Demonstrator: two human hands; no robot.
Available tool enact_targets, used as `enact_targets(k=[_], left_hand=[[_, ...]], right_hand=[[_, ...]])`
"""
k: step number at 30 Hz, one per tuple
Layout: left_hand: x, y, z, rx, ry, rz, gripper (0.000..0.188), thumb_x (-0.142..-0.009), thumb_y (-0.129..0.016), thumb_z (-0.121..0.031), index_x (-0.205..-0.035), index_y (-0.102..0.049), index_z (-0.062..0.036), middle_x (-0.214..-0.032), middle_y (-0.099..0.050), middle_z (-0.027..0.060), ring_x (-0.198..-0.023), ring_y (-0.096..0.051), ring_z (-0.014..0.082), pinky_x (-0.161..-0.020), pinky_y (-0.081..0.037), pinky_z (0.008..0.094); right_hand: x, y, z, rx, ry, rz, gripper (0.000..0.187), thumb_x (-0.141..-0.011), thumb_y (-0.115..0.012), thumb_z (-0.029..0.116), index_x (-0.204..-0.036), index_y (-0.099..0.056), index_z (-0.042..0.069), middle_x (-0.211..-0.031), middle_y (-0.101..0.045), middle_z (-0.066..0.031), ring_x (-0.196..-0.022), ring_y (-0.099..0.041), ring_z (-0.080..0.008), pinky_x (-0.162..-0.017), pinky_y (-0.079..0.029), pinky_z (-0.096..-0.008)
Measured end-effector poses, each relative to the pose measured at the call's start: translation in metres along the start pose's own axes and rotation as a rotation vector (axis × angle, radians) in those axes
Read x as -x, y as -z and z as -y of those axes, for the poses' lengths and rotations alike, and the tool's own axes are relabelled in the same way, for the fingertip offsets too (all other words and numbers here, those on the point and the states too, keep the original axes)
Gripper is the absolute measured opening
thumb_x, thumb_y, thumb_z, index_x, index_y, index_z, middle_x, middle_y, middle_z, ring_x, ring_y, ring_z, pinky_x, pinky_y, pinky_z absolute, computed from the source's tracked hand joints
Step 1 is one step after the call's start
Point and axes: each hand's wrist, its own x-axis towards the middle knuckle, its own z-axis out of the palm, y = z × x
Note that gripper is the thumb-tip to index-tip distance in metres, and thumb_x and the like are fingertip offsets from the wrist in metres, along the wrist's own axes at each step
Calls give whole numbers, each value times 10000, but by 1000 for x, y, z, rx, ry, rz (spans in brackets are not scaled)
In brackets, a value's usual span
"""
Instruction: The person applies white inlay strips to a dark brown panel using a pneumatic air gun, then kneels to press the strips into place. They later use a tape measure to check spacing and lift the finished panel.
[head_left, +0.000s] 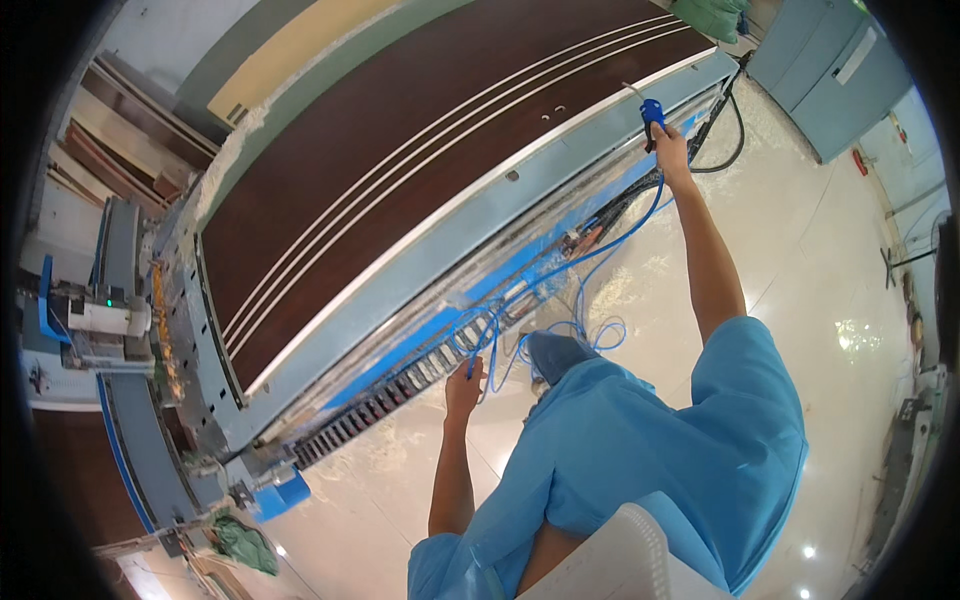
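Observation:
My right hand [670,148] is closed round a blue air blow gun [652,112], whose thin nozzle points at the far right edge of a dark brown panel [430,130]. Three pale grooves run the panel's length, and a few small cut-outs show near its front edge. From the gun a blue air hose [610,248] hangs down in loops. Lower down and to the left, my left hand [463,388] is closed on part of the looped hose, beside the machine's side.
The panel lies on a long machine bed [400,290] with a black cable chain [380,400] along its side. A machine head [105,315] stands left. Pale dust is scattered over the tiled floor [780,230]. A grey-blue cabinet [835,75] stands far right; boards [120,160] lean far left.

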Motion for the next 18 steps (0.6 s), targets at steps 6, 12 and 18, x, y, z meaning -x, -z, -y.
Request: enact_targets(k=[6, 12, 18], left_hand=[[86, -67, 17, 58, 146, 20, 380, -924, -761, -285, -1228, -710, -63, -781, -721, 75, -623, -681, 140, -596, -536, 308], [92, -135, -28, 193, 197, 17, 335, -956, -713, -262, -1203, -720, -35, -841, -744, 111, -662, -690, 147, -611, -554, 305], [-13, -158, -117, -97, 88, -42, 254, -1010, -630, -262, -1116, -752, -65, -823, -767, 93, -684, -680, 142, -649, -507, 317]], right_hand=[[-54, 60, -32, 102, -61, -325, 384, -976, -613, 350, -994, -698, -24, -797, -749, -167, -656, -702, -275, -651, -520, -390], [-120, 84, -73, -58, -88, -71, 422, -982, -612, 376, -1117, -704, -14, -839, -762, -130, -730, -733, -241, -725, -538, -368], [-235, 87, -106, 452, -21, -272, 483, -975, -586, 442, -1097, -714, -8, -828, -741, -185, -823, -739, -322, -778, -541, -420]])
